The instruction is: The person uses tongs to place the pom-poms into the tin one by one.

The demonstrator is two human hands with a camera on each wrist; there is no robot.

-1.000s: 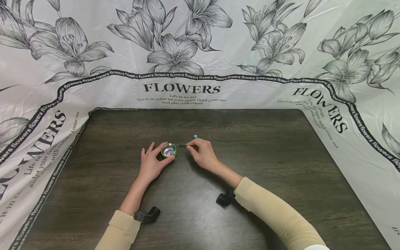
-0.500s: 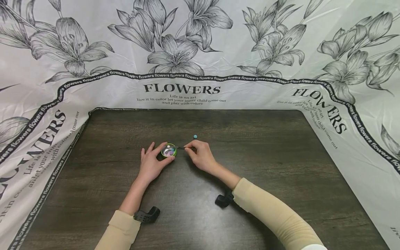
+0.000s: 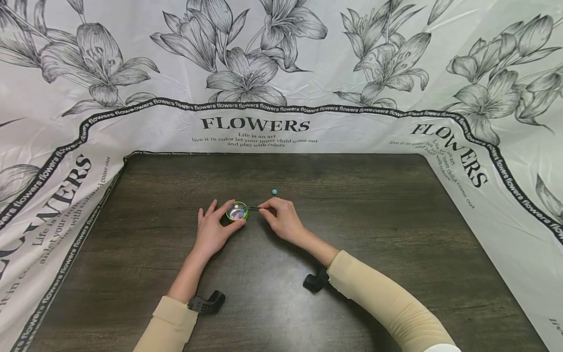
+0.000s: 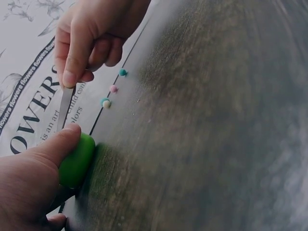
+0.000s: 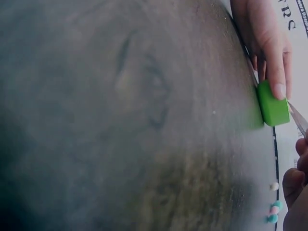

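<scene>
My left hand holds a small green bowl with a shiny inside, thumb and fingers on opposite sides of it. My right hand pinches silver tweezers, whose tips reach over the bowl's right rim. A small white ball shows inside near the far side, among purple and pinkish pieces. Beyond the right hand, a blue ball lies on the table. The wrist views show more small balls there, including a pink ball and a white ball, which the right hand hides in the head view.
A dark wood-grain table lies under both hands. White cloth printed with flowers and lettering rises along its back and sides. A black wrist camera sits on the left wrist, another black camera on the right.
My right hand has shifted slightly left and toward me, taking the tweezers over the bowl. The white ball has gone from the far rim into the bowl. My left hand stays put.
</scene>
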